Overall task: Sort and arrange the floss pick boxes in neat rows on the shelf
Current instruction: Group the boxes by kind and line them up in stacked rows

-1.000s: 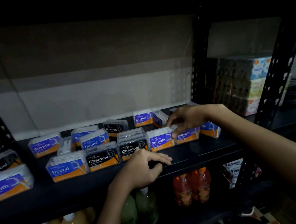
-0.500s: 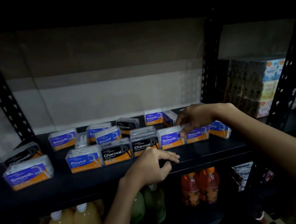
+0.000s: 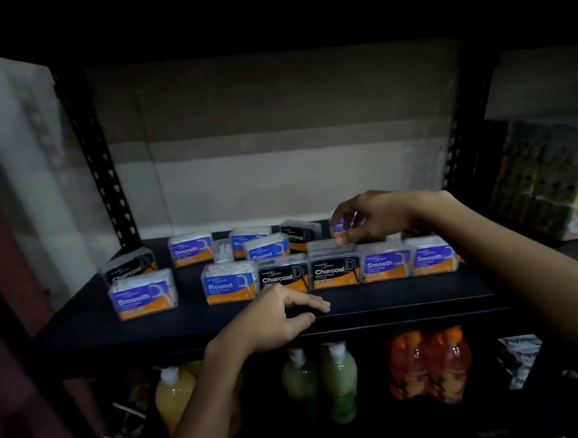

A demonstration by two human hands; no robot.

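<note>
The right hand [image 3: 371, 217] reaches to the far row of the shelf [image 3: 389, 300], its fingers curled down around a small blue-labelled box [image 3: 341, 225] at the back; the grip looks pinched on that box, thumb on the near side (motion blur softens the fingertips). The left hand [image 3: 280, 317] rests at the shelf's near edge, fingers loosely spread and laid on the dark surface, holding nothing, just in front of the Charcoal box [image 3: 283, 275]. Along the near row, left to right, stand a Round box [image 3: 229, 284], that Charcoal box, a second Charcoal box [image 3: 335, 268] and two Smooth boxes [image 3: 384, 263], side by side and touching. Further left, apart from the row, a Smooth box [image 3: 144, 294] sits in front of a tilted Charcoal one [image 3: 130, 266]. Below the shelf stand yellow, green and orange bottles [image 3: 338, 379].
</note>
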